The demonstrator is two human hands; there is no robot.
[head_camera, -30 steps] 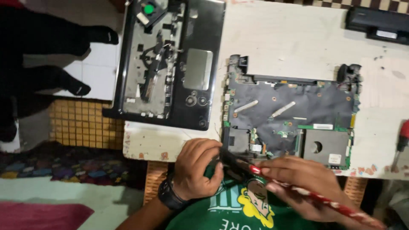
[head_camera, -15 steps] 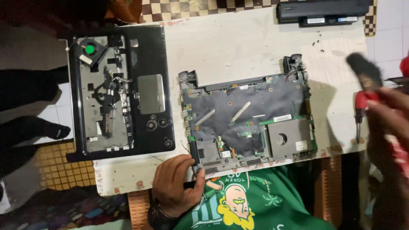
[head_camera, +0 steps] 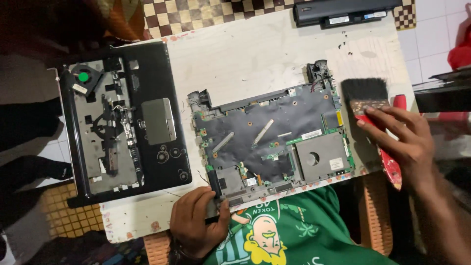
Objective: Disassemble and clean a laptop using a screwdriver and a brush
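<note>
I note the left hand [head_camera: 198,221] at 7 o'clock, fingers closed on the near-left corner of the laptop board [head_camera: 274,142], which lies flat mid-surface [head_camera: 255,54]. The right hand [head_camera: 407,142] at 3 o'clock grips a red-handled brush [head_camera: 370,105], bristles just beside the board's right edge. The black laptop casing [head_camera: 122,132] lies at 9 o'clock.

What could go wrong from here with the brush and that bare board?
The laptop board lies at the table's near edge, steadied only at one corner by the left hand; a hard sweep might shift it. The brush in the right hand may snag the loose cable at the hinge corner.
</note>
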